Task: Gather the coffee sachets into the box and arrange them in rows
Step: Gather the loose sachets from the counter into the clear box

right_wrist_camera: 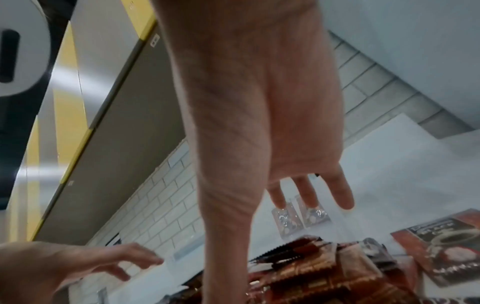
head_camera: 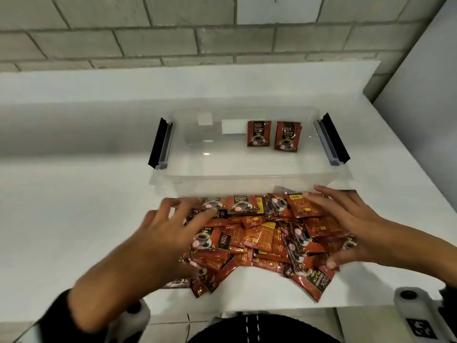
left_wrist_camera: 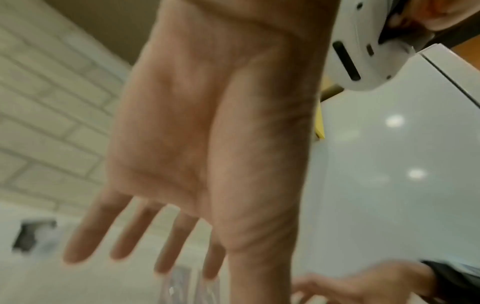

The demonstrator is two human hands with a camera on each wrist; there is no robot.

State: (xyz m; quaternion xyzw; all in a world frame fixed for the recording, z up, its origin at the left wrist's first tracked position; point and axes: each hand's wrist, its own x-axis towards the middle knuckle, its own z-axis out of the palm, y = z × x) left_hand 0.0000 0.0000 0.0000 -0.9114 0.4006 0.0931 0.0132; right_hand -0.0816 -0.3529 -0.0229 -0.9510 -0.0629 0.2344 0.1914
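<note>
A loose pile of red-brown coffee sachets lies on the white counter, heaped against the near wall of a clear plastic box that has a black latch handle at each end. Inside the box, two sachets stand side by side against the far wall toward its right end, and the floor of the box around them is bare. The left hand is spread over the left side of the pile, fingers straight and apart, gripping nothing; the left wrist view shows the same flat, open palm. The right hand lies over the right side of the pile with fingers extended toward the box wall and the thumb low at the near edge of the heap, also holding no sachet. A grey brick wall rises behind the counter.
</note>
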